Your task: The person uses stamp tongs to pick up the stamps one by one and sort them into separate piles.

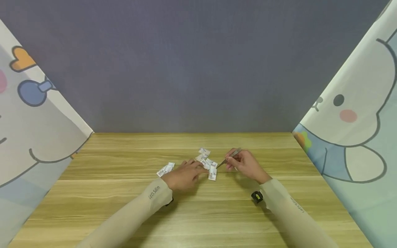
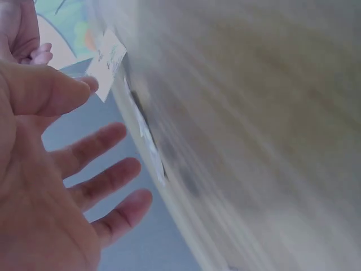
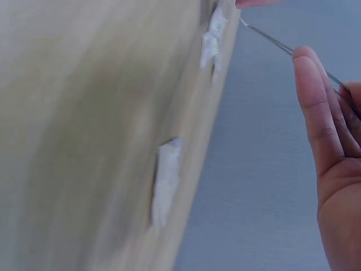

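Beside tweezers (image 1: 222, 163), packet (image 2: 110, 61) raised, left-wrist view clearest

The left hand (image 2: 42, 175) pinches a printed packet (image 2: 108, 63) near white packets (image 2: 145, 134) on the wooden table (image 2: 254, 124).

Head view: even, medium light from above, soft shadows under both sleeves (image 1: 124, 215), pale sheen on the near part of the table (image 1: 211, 220). Back wall (image 1: 192, 69) sits darker. Side panels (image 1: 350, 82) look stretched toward the edges. Print on the packets (image 1: 212, 173) too small to read. Wrist views: hazy, bluish, low contrast; table grain and packets smeared, motion or focus, can't tell. Right hand (image 3: 344, 175) a bit crisper.
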The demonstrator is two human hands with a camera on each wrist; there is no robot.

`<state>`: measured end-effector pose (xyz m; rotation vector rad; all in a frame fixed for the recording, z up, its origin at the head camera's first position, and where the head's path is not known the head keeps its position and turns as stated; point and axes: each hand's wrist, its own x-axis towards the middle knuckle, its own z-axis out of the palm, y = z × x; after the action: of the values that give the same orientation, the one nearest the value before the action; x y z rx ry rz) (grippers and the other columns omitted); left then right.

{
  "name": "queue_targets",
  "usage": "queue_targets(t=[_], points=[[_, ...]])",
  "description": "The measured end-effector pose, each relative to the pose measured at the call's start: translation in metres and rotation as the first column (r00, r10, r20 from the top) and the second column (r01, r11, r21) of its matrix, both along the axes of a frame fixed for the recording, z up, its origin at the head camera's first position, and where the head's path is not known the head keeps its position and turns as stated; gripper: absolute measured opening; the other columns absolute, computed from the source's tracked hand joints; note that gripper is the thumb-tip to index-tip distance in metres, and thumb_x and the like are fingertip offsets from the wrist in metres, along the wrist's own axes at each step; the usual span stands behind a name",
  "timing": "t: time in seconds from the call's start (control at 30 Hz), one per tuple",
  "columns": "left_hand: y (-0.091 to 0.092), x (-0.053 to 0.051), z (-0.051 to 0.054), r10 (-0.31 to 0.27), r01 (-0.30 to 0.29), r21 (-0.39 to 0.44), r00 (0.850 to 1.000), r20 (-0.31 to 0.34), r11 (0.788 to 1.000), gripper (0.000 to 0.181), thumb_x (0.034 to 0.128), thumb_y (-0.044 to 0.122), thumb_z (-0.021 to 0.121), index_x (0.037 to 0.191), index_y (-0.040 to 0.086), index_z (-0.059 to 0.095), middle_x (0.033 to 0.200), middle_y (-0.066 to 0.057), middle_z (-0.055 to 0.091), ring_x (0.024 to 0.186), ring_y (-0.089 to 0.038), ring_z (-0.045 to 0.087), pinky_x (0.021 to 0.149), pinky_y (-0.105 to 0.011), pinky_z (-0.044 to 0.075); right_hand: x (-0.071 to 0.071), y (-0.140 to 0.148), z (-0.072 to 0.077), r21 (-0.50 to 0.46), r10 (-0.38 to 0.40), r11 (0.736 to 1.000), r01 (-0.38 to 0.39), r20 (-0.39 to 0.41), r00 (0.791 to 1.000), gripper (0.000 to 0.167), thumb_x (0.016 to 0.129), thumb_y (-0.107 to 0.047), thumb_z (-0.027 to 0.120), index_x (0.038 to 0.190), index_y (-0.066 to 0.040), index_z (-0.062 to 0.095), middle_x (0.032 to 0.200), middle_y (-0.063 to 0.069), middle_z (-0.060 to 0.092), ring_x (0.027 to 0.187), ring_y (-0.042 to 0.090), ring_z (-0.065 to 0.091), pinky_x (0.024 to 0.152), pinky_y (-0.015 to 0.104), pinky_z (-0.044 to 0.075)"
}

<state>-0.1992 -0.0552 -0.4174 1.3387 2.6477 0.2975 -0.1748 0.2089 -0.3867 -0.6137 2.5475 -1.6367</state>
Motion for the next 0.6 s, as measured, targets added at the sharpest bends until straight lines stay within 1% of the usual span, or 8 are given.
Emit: queue_targets(t=[0.1, 0.17, 0.23, 0.3, 0.43, 0.53, 0.6], points=[[-0.009, -0.003, 0.002, 0.032, -0.032, 0.013, 0.999, 0.007, 0.999, 0.047, 0.0965, 0.012, 0.048, 0.142, 0.023, 0.044, 0.138, -0.001, 0.044, 0.128, -0.024, 0.036, 0.102, -0.055, 0.029, -0.001, -0.004, 0.006, 0.011, -0.005, 1.000, 0.006, -0.034, 0.999, 0.013, 0.094, 0.002, 0.054, 0.097, 0.012, 0.061, 0.079, 0.022, 0.066, 0.065, 0.029, 0.066, 0.061, 0.041, 0.055], [-0.015, -0.004, 0.002, 0.051, -0.051, 0.018, 0.999, 0.012, 0.999, 0.049, 0.0970, 0.015, 0.049, 0.144, 0.021, 0.040, 0.139, -0.002, 0.043, 0.129, -0.024, 0.035, 0.103, -0.055, 0.029, -0.002, -0.008, 0.009, 0.010, -0.008, 1.000, 0.009, -0.048, 0.999, 0.012, 0.094, 0.002, 0.054, 0.097, 0.012, 0.061, 0.078, 0.021, 0.066, 0.065, 0.027, 0.066, 0.060, 0.037, 0.055], [-0.021, -0.005, 0.004, 0.077, -0.077, 0.013, 0.997, 0.019, 0.997, 0.050, 0.0978, 0.019, 0.050, 0.146, 0.020, 0.037, 0.140, -0.002, 0.041, 0.131, -0.024, 0.033, 0.103, -0.054, 0.028, -0.004, -0.012, 0.013, 0.001, -0.007, 1.000, 0.007, -0.060, 0.998, 0.012, 0.094, 0.002, 0.055, 0.096, 0.012, 0.061, 0.078, 0.019, 0.066, 0.065, 0.030, 0.066, 0.059, 0.034, 0.055], [-0.027, -0.006, 0.005, 0.109, -0.109, 0.012, 0.993, 0.037, 0.994, 0.050, 0.0985, 0.023, 0.049, 0.147, 0.018, 0.036, 0.141, -0.003, 0.040, 0.132, -0.026, 0.032, 0.104, -0.054, 0.026, -0.005, -0.017, 0.016, -0.019, 0.003, 1.000, -0.005, -0.067, 0.998, 0.012, 0.093, 0.002, 0.055, 0.096, 0.012, 0.061, 0.079, 0.019, 0.066, 0.066, 0.034, 0.066, 0.059, 0.033, 0.055], [-0.042, -0.005, 0.009, 0.168, -0.171, 0.035, 0.983, 0.081, 0.985, 0.051, 0.0998, 0.031, 0.047, 0.146, 0.014, 0.036, 0.143, -0.006, 0.038, 0.135, -0.030, 0.028, 0.105, -0.058, 0.021, -0.008, -0.028, 0.019, -0.049, 0.041, 0.998, -0.045, -0.088, 0.995, 0.013, 0.093, 0.003, 0.055, 0.097, 0.014, 0.061, 0.079, 0.023, 0.065, 0.067, 0.039, 0.065, 0.059, 0.034, 0.055], [-0.053, -0.005, 0.012, 0.195, -0.200, 0.056, 0.977, 0.089, 0.978, 0.051, 0.1000, 0.034, 0.046, 0.145, 0.012, 0.037, 0.143, -0.008, 0.038, 0.135, -0.033, 0.027, 0.106, -0.058, 0.019, -0.010, -0.037, 0.021, -0.073, 0.070, 0.994, -0.077, -0.093, 0.993, 0.013, 0.093, 0.004, 0.055, 0.097, 0.016, 0.060, 0.079, 0.027, 0.064, 0.068, 0.044, 0.063, 0.060, 0.039, 0.055], [-0.061, -0.006, 0.012, 0.209, -0.214, 0.069, 0.975, 0.077, 0.974, 0.051, 0.0998, 0.034, 0.047, 0.145, 0.012, 0.038, 0.143, -0.008, 0.039, 0.134, -0.033, 0.029, 0.106, -0.057, 0.020, -0.012, -0.044, 0.022, -0.090, 0.083, 0.992, -0.091, -0.091, 0.992, 0.014, 0.093, 0.005, 0.055, 0.097, 0.017, 0.059, 0.079, 0.028, 0.064, 0.068, 0.047, 0.062, 0.061, 0.043, 0.054]])
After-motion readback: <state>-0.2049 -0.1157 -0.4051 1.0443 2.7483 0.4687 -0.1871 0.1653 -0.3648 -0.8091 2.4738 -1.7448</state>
